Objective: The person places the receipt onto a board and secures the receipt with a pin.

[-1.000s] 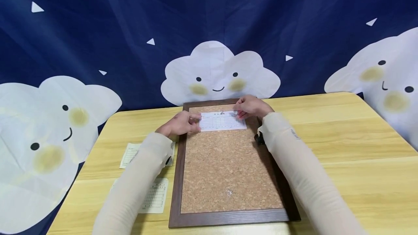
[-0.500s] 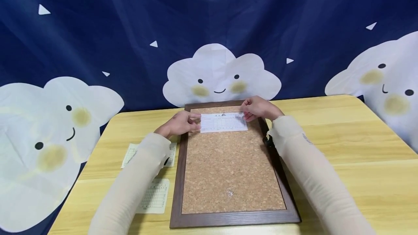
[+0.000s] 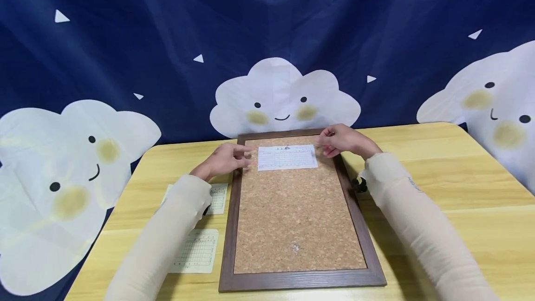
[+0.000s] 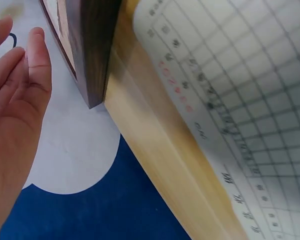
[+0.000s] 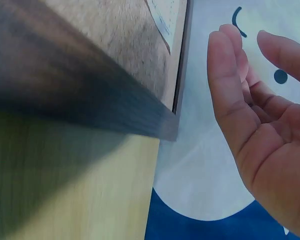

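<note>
A white printed form [image 3: 287, 158] with a ruled grid lies across the upper part of a cork board [image 3: 292, 212] in a dark brown wooden frame. Just off the form's left edge is my left hand [image 3: 225, 159], its fingers loosely extended over the frame's left side and holding nothing. My right hand [image 3: 344, 139] hovers beyond the form's right edge, above the board's top right corner. In the right wrist view its thumb and fingers stand apart with nothing between them, and the form's corner [image 5: 162, 20] shows on the cork.
Two pale ruled slips lie on the wooden table left of the board: the upper slip [image 3: 218, 199], partly under my left sleeve, and the lower slip [image 3: 198, 252]. The wooden table [image 3: 451, 171] extends right of the board. A dark blue cloud-print cloth [image 3: 167, 36] hangs behind.
Both hands have drawn away from the form, the left slightly leftward and the right to the right. The right hand has let go of the form's corner; the form stays on the cork.
</note>
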Tool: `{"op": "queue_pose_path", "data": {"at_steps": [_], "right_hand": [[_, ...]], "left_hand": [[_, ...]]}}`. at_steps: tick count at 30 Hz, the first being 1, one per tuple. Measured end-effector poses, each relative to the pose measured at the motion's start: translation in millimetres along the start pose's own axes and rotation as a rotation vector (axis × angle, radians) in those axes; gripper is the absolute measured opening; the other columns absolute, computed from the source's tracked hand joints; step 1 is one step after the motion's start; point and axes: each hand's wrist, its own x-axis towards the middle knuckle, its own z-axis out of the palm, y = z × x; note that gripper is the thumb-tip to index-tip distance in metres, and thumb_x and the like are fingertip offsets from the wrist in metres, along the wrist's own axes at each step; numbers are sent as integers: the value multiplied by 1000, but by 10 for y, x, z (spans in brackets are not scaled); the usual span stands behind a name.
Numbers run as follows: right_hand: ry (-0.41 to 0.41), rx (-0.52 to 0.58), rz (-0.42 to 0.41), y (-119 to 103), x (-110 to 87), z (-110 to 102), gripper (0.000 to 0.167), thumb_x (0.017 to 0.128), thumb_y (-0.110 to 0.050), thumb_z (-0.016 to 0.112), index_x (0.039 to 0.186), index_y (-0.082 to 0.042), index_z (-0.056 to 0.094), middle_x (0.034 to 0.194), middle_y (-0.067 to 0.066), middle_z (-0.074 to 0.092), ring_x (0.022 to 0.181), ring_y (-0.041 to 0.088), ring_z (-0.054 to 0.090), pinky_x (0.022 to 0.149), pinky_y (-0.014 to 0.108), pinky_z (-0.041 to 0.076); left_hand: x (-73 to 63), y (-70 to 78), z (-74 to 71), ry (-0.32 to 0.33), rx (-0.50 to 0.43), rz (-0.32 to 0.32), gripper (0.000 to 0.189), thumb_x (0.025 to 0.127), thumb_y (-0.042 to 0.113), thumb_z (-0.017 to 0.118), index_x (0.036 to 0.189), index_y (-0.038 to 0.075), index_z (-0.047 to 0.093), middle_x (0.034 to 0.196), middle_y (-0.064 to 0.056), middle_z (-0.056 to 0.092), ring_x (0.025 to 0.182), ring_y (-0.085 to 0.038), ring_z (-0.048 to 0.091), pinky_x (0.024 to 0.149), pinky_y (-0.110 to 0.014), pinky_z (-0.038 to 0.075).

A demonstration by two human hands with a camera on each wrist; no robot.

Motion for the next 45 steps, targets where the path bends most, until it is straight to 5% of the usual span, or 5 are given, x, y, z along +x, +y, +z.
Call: {"op": "queue_pose_path", "data": {"at_steps": [8, 18, 45], "right_hand": [[4, 5, -11, 34, -100, -63, 28, 103, -14, 55, 114, 11, 52, 87, 16, 62, 71, 16, 64, 73, 34, 59], [4, -26, -23, 80, -217, -126, 28, 104, -15, 54, 116, 10, 51, 88, 16, 61, 72, 17, 64, 71, 33, 58], [11, -32, -45, 243, -638, -235, 28, 103, -13, 55, 115, 11, 51, 85, 11, 60, 77, 22, 66, 73, 35, 58]], "left_hand": [[-94, -75, -33, 27, -39, 5, 47, 96, 15, 68, 140, 3, 57, 112, -10, 69, 99, -20, 63, 78, -29, 50], [-199, -127, -86, 43, -53, 28, 46, 95, 14, 69, 138, 2, 58, 136, -15, 58, 108, -26, 62, 83, -33, 53], [-523, -360, -112, 84, -124, 16, 40, 95, 14, 68, 133, 1, 62, 131, -17, 62, 110, -29, 63, 77, -38, 55]]}}
